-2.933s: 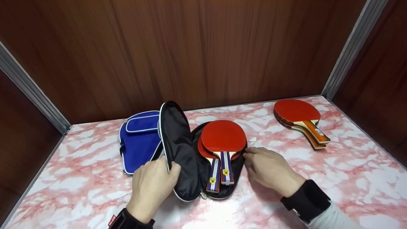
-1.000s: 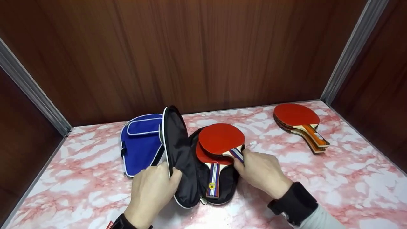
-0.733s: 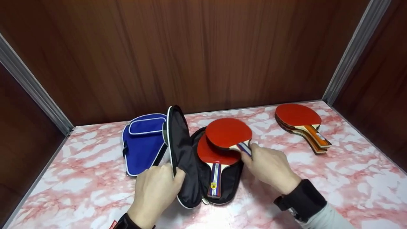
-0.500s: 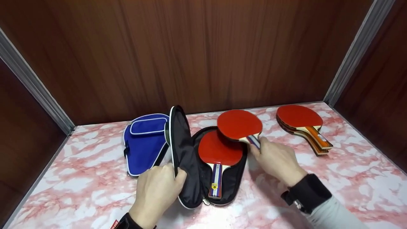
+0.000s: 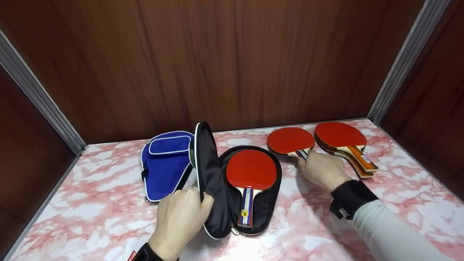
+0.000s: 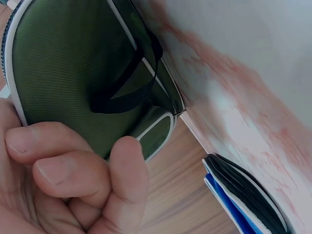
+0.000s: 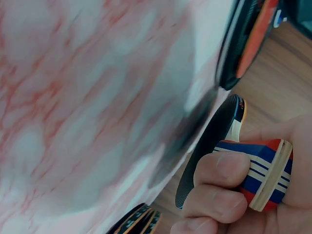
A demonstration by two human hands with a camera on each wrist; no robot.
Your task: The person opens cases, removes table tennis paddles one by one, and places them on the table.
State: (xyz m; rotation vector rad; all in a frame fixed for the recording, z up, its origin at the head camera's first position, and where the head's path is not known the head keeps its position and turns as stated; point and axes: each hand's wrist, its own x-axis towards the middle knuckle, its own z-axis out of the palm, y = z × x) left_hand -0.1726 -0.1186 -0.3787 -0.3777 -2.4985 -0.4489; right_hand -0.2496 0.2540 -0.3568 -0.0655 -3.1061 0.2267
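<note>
My left hand [image 5: 185, 214] grips the raised flap of a zippered paddle case [image 5: 209, 181], black inside with white piping; its green outside [image 6: 63, 63] and a black strap show in the left wrist view. In the case's other half [image 5: 271, 203] lies a red table tennis paddle [image 5: 251, 169] with a striped blue, white and red handle. My right hand [image 5: 323, 169] holds a matching paddle [image 5: 290, 140] by its handle, red side up, to the right of the case. In the right wrist view, its fingers curl round the striped handle [image 7: 261, 168], and its dark underside faces the table.
A blue case [image 5: 165, 174] with white piping lies behind the left hand. Stacked red paddles with orange handles [image 5: 340, 136] rest at the back right, close beside the held paddle. Dark wood panels [image 5: 232, 65] enclose the marbled table [image 5: 90, 203].
My right hand has taken the upper paddle by its handle, lifted it out of the case and carried it right, toward the stack. The left hand keeps its grip on the flap.
</note>
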